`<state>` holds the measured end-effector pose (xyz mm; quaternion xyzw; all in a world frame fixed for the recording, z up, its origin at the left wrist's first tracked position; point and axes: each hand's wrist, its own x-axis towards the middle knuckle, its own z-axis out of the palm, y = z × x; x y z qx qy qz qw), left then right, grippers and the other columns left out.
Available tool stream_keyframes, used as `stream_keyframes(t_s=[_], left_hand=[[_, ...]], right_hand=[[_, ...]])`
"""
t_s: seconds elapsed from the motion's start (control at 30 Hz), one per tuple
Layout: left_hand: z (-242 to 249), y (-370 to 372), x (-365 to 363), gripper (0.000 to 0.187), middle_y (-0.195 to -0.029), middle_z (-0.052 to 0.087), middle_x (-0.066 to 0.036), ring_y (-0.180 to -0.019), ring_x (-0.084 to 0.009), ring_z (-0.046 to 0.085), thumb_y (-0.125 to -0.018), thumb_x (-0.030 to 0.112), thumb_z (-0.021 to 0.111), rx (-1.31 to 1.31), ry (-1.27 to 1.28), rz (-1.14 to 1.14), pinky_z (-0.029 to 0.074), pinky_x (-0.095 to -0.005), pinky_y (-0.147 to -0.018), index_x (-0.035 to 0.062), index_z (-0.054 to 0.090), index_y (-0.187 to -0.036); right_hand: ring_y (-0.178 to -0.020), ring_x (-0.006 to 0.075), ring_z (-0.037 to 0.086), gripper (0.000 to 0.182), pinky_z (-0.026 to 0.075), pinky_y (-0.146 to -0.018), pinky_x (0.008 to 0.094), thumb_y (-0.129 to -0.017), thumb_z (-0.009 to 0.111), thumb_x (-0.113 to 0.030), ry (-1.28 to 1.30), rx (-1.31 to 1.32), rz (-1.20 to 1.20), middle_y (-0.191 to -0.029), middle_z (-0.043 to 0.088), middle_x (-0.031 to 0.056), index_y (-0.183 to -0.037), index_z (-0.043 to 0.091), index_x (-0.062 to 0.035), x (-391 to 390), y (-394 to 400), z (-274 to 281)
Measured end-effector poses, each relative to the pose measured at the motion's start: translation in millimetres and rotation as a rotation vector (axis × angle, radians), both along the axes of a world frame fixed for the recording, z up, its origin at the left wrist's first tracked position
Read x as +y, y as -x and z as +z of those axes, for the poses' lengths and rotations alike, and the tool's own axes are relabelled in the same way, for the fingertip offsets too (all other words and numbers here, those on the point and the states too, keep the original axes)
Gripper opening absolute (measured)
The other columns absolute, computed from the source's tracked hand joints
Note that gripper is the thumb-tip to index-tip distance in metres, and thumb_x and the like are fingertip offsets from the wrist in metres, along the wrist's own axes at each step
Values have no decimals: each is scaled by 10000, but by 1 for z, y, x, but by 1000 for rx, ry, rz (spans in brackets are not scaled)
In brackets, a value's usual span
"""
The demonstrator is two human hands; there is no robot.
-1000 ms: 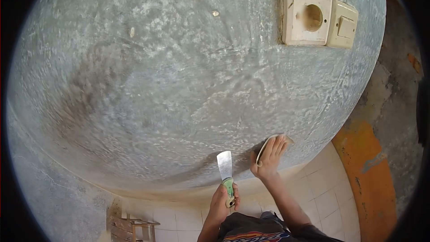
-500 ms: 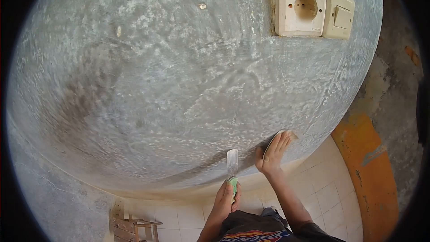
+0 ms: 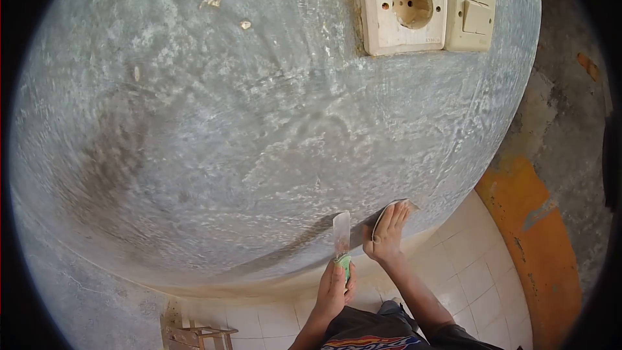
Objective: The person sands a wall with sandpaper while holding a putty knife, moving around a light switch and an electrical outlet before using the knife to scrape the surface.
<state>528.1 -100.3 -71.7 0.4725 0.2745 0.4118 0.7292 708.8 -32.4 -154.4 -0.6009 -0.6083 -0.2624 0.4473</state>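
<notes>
My left hand [image 3: 334, 288] is closed around the green handle of a putty knife [image 3: 341, 230], its metal blade pointing up in front of the wall. Beside it, my right hand [image 3: 387, 236] lies with fingers stretched together, pressing a piece of sandpaper [image 3: 413, 206] to the wall. Only the paper's edges show past the fingers; the rest is hidden under the palm. The grey wall [image 3: 259, 123] is rough, with pale raised marks and dark smudges.
A socket [image 3: 405, 10] and a light switch [image 3: 471, 13] sit on the wall at upper right. Below are pale floor tiles [image 3: 476, 279] and a wooden stool [image 3: 197, 335] at lower left. An orange-painted band [image 3: 534, 240] runs along the right.
My right hand has slid slightly left and down along the wall with the sandpaper. The putty knife sits slightly more upright, and the view has shifted right.
</notes>
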Motion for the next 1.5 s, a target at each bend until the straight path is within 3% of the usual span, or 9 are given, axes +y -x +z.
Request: stream_keyframes(t_s=[0.13, 0.23, 0.47, 0.63, 0.87, 1.07, 1.27, 1.43, 1.5], left_hand=[[6, -10, -4, 459, -627, 389, -1, -391, -60, 313, -990, 486, 315, 56, -71, 92, 261, -215, -349, 38, 415, -983], [2, -10, -9, 394, -673, 431, -13, -434, -49, 351, -1012, 405, 305, -5, 7, 84, 297, -201, -381, 27, 417, -1002], [0, -19, -11, 412, -673, 433, -17, -427, -55, 348, -1010, 423, 300, -46, 54, 118, 294, -213, -379, 27, 413, -1002], [3, -25, -16, 429, -674, 432, -16, -424, -59, 345, -1004, 450, 297, -66, 42, 150, 285, -213, -378, 37, 410, -997], [0, -29, -18, 434, -640, 407, -17, -372, -66, 296, -999, 466, 292, -37, 59, 176, 256, -228, -327, 51, 422, -1011], [0, -27, -19, 442, -638, 409, -19, -367, -64, 294, -996, 474, 296, -47, 49, 180, 258, -228, -324, 49, 416, -1003], [5, -28, -17, 445, -633, 409, -18, -366, -65, 303, -997, 470, 299, -41, 13, 179, 261, -232, -319, 40, 412, -987], [0, -28, -15, 442, -626, 406, -10, -375, -60, 303, -997, 468, 304, -39, 4, 191, 246, -217, -332, 41, 412, -956], [-3, -26, -15, 438, -626, 407, -10, -378, -59, 304, -998, 465, 308, -40, 1, 186, 243, -215, -336, 42, 414, -956]], right_hand=[[-1386, 507, 26, 809, -9, -1096, 603, -834, 532, -267, -89, 36, -17, -1480, 79, 353, -1406, 139, 148, 1, -25, 118], [-1393, 492, 29, 817, -8, -1097, 603, -827, 537, -261, -147, 58, -75, -1484, 69, 350, -1414, 133, 137, 10, -29, 153], [-1374, 532, -7, 841, -15, -1081, 628, -859, 523, -301, 5, 17, 8, -1485, 14, 354, -1417, 73, 137, 1, -8, 23], [-1397, 484, 15, 800, -24, -1102, 586, -855, 533, -289, -99, 100, 24, -1487, 73, 345, -1410, 149, 142, 2, -24, 123], [-1390, 503, 8, 856, -17, -1093, 607, -832, 571, -330, -25, 16, 32, -1477, 82, 360, -1402, 151, 152, 2, 4, 30], [-1398, 479, 32, 810, -26, -1101, 590, -834, 544, -297, -104, 102, 25, -1481, 100, 349, -1410, 169, 131, 8, -13, 115], [-1383, 517, 14, 818, -21, -1082, 626, -832, 563, -289, 25, -19, 72, -1478, 80, 358, -1396, 164, 149, 0, 16, -4], [-1395, 489, 31, 825, -12, -1099, 595, -827, 575, -279, -58, 70, 44, -1479, 97, 353, -1414, 160, 125, 3, -9, 100], [-1395, 487, 33, 825, -12, -1099, 594, -827, 573, -278, -81, 53, 21, -1480, 96, 352, -1415, 157, 124, 7, -8, 100]])
